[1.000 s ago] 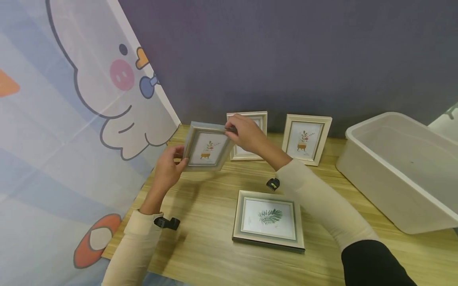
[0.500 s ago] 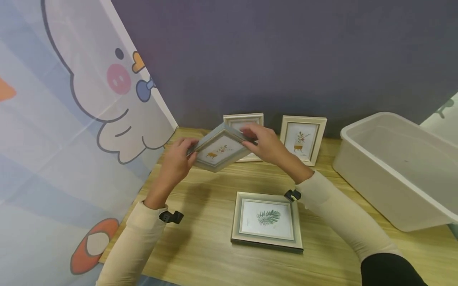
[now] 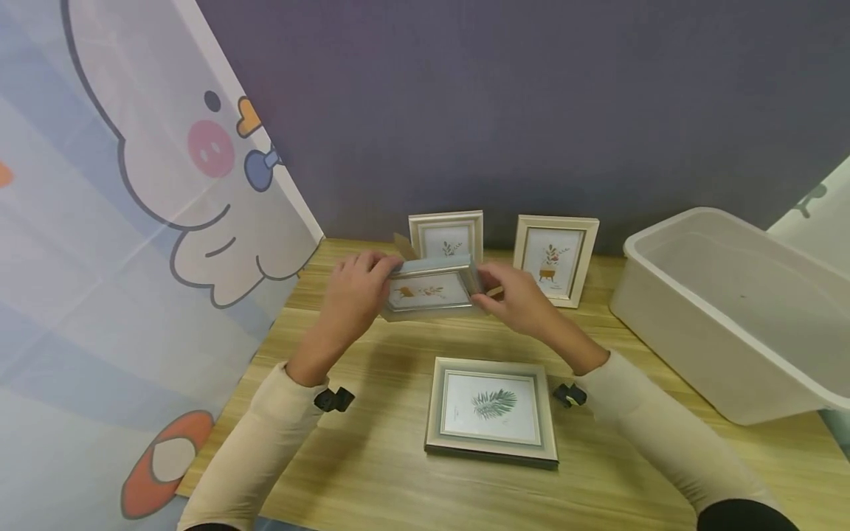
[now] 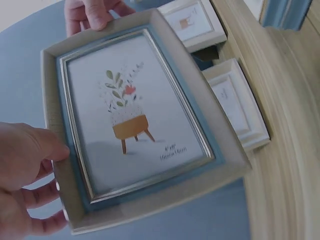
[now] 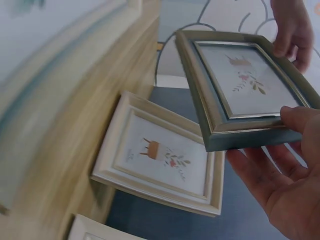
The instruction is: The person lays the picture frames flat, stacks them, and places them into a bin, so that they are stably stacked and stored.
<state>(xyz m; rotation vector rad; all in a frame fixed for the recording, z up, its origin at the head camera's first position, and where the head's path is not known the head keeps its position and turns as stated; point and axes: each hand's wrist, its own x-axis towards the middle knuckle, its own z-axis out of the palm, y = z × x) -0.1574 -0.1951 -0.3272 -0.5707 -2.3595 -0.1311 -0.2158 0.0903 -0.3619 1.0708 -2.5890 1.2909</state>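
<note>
Above the wooden counter [image 3: 378, 479], a blue-and-cream picture frame [image 3: 432, 289] is tilted, its print showing, the left grip [image 3: 355, 295] clamped on one long side, the right grip [image 3: 521, 299] on the adjoining short side.

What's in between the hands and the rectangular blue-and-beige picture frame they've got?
Nothing visible: the left hand and right hand both grip the picture frame by its edges. In the head view, a cream rectangular frame stands behind it, not between.
</note>
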